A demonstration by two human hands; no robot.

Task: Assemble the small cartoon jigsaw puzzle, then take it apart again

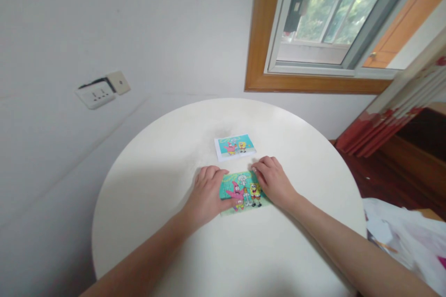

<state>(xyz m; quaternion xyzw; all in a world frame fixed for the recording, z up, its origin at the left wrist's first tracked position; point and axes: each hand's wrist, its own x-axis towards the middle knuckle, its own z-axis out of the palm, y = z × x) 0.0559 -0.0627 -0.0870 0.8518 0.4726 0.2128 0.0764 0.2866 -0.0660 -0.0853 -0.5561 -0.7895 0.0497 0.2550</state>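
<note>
A small assembled cartoon jigsaw puzzle (245, 191) lies flat on the round white table (167, 167). My left hand (208, 193) rests on its left edge, fingers curled down against the top corner and thumb lying across the picture. My right hand (272, 180) presses on its right edge with the fingers bent over the top right corner. Just beyond the puzzle lies a smaller picture card (234, 146) with the same cartoon figures, untouched by either hand.
A white wall with a loose socket plate (101, 89) stands behind the table. A wood-framed window (313, 32) is at the upper right. A red and white curtain (393, 116) hangs at the right, with crumpled plastic bags (411, 241) below it.
</note>
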